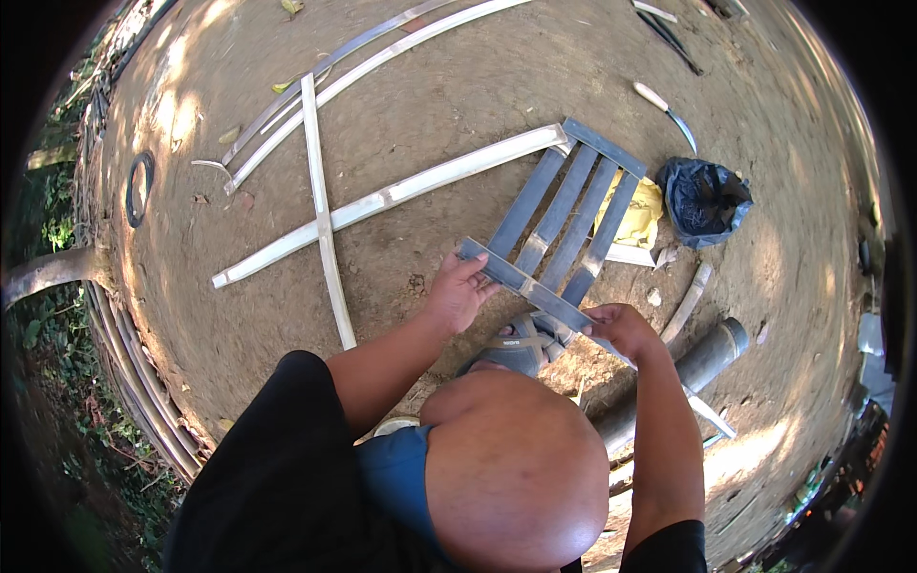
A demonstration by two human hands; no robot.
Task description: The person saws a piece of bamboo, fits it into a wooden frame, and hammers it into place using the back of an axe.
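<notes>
A ladder-like frame of dark grey-green bamboo slats [573, 222] is held out in front of me, tilted, its far end to the upper right. Several slats run between a near crosspiece and a far crosspiece. My left hand [458, 296] grips the left end of the near crosspiece, thumb on top. Around that crosspiece's right end, the fingers of my right hand [623, 330] are closed. Beyond the frame, a long pale split-bamboo strip [382, 199] reaches its far left corner; whether they touch, I cannot tell. Beneath the near crosspiece is my sandalled foot [521, 351].
A black plastic bag [705, 202] and a yellow bag [630, 212] lie right of the frame. Past them is a curved blade with a pale handle [666, 113]. A thick bamboo pole [712, 355] lies near my right arm. More pale strips [323, 201] cross the dirt at left.
</notes>
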